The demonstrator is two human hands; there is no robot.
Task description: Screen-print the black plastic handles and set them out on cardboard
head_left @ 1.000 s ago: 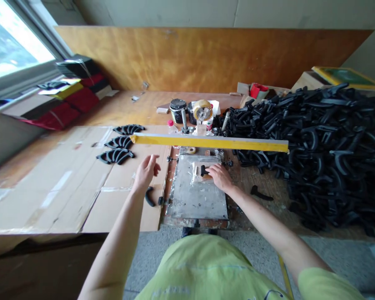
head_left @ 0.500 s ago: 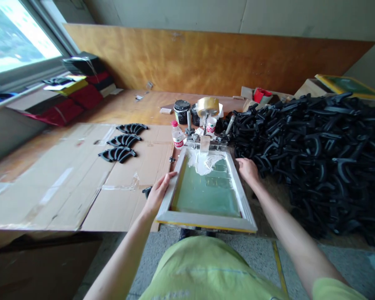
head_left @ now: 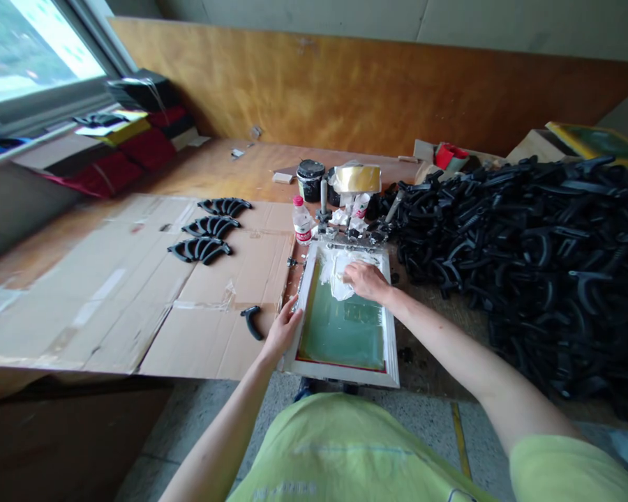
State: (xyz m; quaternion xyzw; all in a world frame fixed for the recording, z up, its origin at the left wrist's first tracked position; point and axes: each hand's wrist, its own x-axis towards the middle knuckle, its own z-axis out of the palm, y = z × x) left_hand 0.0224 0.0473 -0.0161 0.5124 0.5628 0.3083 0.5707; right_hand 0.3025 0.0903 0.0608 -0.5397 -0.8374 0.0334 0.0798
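A screen printing frame (head_left: 392,348) with a green mesh lies lowered flat over the metal plate. White ink (head_left: 327,268) is smeared across the mesh's far end. My left hand (head_left: 285,326) grips the left side rail of the frame. Over the ink, my right hand (head_left: 367,280) is closed around a small pale squeegee (head_left: 347,277), mostly hidden by the fingers. One curved black plastic handle (head_left: 252,324) lies on the cardboard (head_left: 188,341), left of my left hand. The plate and whatever is under the screen are hidden.
Fanned groups of black handles (head_left: 202,251) lie farther left on the cardboard. A large heap of black handles (head_left: 528,265) covers the right side. Behind the frame stand a plastic bottle (head_left: 302,223), a black-lidded tub (head_left: 310,181) and a tape roll (head_left: 359,179).
The raised screen frame came down flat over the plate. My left hand moved onto its left rail. My right hand left the black piece on the plate, passed the frame's right side and took the squeegee.
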